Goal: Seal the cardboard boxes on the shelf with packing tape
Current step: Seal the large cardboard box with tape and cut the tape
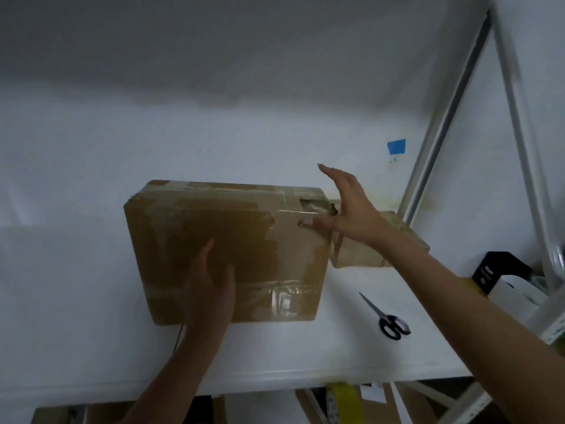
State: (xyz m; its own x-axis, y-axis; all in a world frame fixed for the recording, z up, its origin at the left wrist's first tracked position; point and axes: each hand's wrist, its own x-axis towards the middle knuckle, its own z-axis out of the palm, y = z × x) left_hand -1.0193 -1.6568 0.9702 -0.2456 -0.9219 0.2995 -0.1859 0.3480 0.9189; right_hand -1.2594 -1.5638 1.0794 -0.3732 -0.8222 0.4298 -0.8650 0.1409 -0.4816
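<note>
A large cardboard box (226,249) lies on the white shelf (91,316), with clear tape across its top edge and a strip near its front. My left hand (211,286) rests flat on the box's near side, fingers straight. My right hand (345,209) is at the box's right end, fingers spread, thumb touching the box's top face. A smaller cardboard box (363,255) sits right behind that hand, against the big box. A roll of yellowish packing tape (339,399) shows below the shelf's front edge.
Black-handled scissors (386,316) lie on the shelf to the right of the box. A black bracket and a white item (501,276) stand at the far right by the metal shelf posts (440,117). Blue tape (396,146) marks the back wall. Cartons sit under the shelf.
</note>
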